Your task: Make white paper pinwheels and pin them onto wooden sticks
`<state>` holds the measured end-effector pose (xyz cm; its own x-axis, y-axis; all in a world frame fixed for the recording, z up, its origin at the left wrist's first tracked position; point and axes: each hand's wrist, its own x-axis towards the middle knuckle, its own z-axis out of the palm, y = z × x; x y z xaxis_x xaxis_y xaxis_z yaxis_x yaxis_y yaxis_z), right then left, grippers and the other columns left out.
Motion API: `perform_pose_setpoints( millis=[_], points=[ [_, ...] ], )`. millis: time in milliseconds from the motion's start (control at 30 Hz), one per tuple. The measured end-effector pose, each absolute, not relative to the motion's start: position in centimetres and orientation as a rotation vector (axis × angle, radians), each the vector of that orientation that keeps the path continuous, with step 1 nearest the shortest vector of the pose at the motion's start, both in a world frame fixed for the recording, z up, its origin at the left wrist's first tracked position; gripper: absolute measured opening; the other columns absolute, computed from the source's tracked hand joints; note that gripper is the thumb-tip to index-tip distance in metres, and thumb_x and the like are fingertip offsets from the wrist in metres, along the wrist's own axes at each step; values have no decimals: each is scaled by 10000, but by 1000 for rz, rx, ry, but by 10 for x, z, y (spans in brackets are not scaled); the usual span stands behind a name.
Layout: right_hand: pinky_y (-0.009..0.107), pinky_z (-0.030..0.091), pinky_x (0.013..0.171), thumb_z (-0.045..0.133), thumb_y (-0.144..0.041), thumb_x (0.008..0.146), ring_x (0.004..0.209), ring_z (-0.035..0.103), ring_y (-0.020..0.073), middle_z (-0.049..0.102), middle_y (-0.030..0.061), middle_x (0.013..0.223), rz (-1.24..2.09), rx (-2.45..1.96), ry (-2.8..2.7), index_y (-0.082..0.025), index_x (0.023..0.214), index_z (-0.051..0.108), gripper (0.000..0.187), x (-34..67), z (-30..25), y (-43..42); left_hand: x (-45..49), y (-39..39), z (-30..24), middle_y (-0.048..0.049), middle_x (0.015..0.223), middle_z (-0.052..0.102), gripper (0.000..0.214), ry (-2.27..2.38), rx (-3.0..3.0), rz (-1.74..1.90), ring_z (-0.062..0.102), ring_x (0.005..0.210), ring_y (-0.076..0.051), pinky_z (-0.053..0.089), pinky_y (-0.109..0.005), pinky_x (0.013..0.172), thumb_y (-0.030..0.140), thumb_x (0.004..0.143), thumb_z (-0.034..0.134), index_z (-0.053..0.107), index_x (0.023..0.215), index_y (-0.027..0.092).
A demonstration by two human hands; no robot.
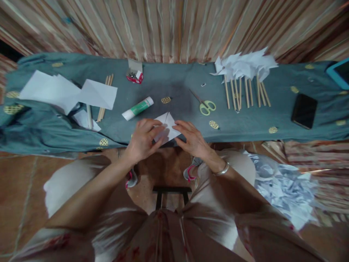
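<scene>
Together, the left hand [144, 139] and the right hand [193, 141] hold a folded white paper [170, 131] by its opposite sides at the near edge of the worktop [177, 96]. Beyond it lie a glue stick [138, 108], left, and scissors [205, 106], right.

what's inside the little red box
The red box shows a pile of small metallic-looking pieces, too small to identify; anything beneath the top ones is covered.
</scene>
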<state>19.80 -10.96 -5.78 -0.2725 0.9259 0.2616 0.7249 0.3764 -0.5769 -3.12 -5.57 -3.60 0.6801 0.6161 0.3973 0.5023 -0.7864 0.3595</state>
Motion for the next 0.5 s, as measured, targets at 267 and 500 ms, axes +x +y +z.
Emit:
perform_pose_setpoints(
  millis=[267, 500],
  points=[
    [497, 465, 1053, 589, -255, 901, 1185, 580, 282, 622, 125, 1325, 428, -1407, -2088, -204, 1219, 633, 325, 196, -59, -110, -20, -65, -48, -74, 1036, 715, 190, 792, 2859, 558, 592, 967, -247, 411, -403, 813, 250, 950, 540, 684, 1062, 199],
    [459, 484, 1011, 569, -242, 925, 1146, 587, 272, 632, 142, 1296, 378, -1372, -2118, -180, 1124, 664, 230, 199, -59, -110, -28, -62, -41, -107, 1065, 716, 246, 826, 2753, 632, 600, 978, -254, 435, -417, 813, 300, 959, 519, 696, 1076, 176]
  ],
)
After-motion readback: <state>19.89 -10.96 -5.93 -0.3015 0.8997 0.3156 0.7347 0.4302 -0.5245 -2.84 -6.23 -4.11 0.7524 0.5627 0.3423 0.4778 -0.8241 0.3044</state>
